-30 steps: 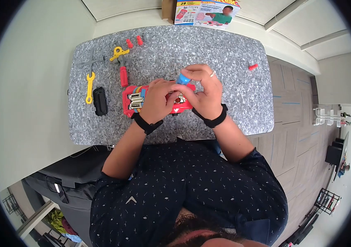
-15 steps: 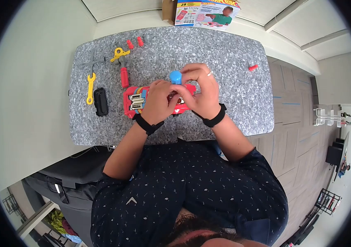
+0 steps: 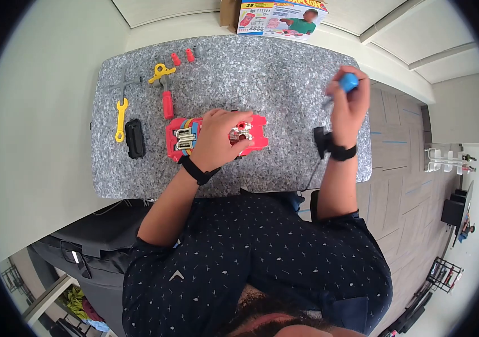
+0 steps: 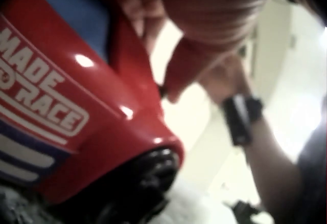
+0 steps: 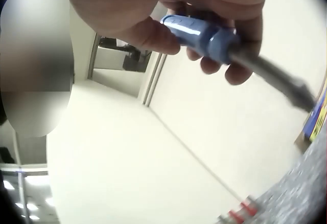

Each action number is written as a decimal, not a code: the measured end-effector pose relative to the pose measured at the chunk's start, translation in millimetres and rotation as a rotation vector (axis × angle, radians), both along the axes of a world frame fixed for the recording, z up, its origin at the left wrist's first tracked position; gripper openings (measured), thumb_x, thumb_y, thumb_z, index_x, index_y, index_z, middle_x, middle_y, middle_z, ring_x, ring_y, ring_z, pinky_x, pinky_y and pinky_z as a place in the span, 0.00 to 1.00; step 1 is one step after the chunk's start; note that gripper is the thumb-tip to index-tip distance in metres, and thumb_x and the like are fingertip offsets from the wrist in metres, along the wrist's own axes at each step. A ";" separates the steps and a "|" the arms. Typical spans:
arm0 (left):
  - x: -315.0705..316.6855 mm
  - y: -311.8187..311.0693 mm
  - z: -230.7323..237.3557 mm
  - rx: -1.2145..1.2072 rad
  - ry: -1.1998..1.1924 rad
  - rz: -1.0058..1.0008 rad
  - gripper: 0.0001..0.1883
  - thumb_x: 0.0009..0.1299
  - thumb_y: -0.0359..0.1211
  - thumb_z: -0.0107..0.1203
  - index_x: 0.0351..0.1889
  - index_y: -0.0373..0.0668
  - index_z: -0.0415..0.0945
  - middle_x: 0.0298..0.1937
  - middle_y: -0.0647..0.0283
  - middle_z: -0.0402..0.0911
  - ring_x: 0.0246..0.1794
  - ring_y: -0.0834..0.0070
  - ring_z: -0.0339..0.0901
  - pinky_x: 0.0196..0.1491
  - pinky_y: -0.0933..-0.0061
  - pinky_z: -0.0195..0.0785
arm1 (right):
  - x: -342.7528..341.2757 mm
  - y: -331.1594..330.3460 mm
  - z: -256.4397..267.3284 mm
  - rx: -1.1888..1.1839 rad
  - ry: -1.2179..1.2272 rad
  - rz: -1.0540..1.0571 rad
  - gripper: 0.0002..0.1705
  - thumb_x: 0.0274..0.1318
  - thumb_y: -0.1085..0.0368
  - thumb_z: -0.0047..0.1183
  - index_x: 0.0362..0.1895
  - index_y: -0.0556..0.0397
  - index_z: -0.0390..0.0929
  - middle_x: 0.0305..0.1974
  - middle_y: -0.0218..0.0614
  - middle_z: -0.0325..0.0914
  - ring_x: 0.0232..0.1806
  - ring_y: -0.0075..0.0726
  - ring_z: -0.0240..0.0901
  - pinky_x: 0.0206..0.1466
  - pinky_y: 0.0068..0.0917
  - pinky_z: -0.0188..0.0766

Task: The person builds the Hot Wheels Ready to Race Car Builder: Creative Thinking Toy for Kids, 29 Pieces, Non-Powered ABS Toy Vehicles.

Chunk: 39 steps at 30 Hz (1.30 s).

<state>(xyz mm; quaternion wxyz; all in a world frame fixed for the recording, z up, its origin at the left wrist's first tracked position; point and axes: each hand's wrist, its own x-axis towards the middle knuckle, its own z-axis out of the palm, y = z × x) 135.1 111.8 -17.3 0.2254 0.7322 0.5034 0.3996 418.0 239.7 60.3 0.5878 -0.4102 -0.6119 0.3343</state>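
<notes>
A red toy car (image 3: 259, 135) with silver engine parts lies on the grey speckled table. My left hand (image 3: 216, 135) holds it from above, fingers over the far side and thumb toward the near side. A small red piece (image 3: 241, 124) shows in the car's top beside the fingertips. Away to the right, over the table's right side, my right hand (image 3: 351, 109) grips a toy screwdriver (image 3: 349, 82) by its blue handle. Its grey shaft (image 5: 271, 75) sticks out past the fingers in the right wrist view.
On the table's left lie a yellow wrench (image 3: 120, 121), a black plastic part (image 3: 135, 139), a red-handled tool (image 3: 167, 105), a yellow piece (image 3: 161, 72) and a grey cross-shaped tool (image 3: 121, 85). Two red bolts (image 3: 176, 59) stand farther back. A toy box (image 3: 278, 19) is behind the table.
My right hand has lifted the screwdriver off the car and moved far right, hiding the red bolt that lay there. My left hand has stayed on the car.
</notes>
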 end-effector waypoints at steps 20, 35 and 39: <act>2.5 -0.4 11.7 -0.001 -0.387 0.024 0.26 0.70 0.25 0.76 0.67 0.41 0.87 0.62 0.57 0.92 0.66 0.65 0.88 0.71 0.57 0.77 | 13.9 -14.9 1.1 -0.448 -0.234 0.183 0.06 0.70 0.69 0.73 0.48 0.55 0.92 0.37 0.28 0.91 0.36 0.17 0.80 0.42 0.21 0.74; 8.6 -21.9 20.2 0.025 -0.427 0.041 0.19 0.72 0.20 0.74 0.60 0.39 0.89 0.54 0.58 0.92 0.55 0.68 0.91 0.59 0.67 0.83 | -54.2 -90.2 -27.1 -0.258 -0.209 0.534 0.17 0.76 0.68 0.67 0.63 0.55 0.82 0.51 0.33 0.86 0.49 0.27 0.82 0.56 0.28 0.78; 8.3 -20.3 9.5 0.138 -0.133 0.051 0.18 0.71 0.24 0.74 0.58 0.43 0.90 0.53 0.59 0.93 0.54 0.61 0.91 0.59 0.63 0.82 | -41.2 -78.9 -27.0 -0.295 0.259 0.544 0.28 0.84 0.60 0.54 0.80 0.53 0.68 0.61 0.40 0.82 0.47 0.29 0.77 0.54 0.31 0.75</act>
